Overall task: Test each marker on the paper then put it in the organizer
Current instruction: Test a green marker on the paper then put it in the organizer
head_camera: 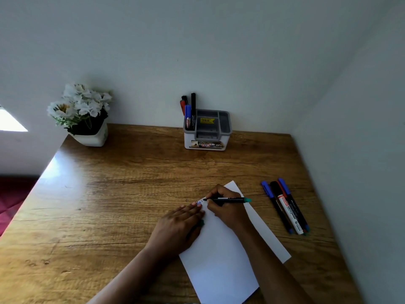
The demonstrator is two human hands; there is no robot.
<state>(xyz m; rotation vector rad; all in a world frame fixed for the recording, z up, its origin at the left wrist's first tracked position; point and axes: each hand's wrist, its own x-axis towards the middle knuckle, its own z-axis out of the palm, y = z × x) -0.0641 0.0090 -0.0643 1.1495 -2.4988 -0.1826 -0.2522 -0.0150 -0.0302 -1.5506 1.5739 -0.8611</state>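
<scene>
Your right hand [225,209] pinches the green-ended marker [232,200], axis lying crosswise, tip on the paper [219,270] just beside your left hand [179,227], which presses flat-fingered there. The organizer [187,141] stands well ahead of the right hand, slightly leftward, so expect a long forward reach.

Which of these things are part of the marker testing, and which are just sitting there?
In the job: green-ended marker held by the right hand, paper under the left hand, spare markers beside it, organizer with stored markers.
Just lying about: flower pot, table.
</scene>
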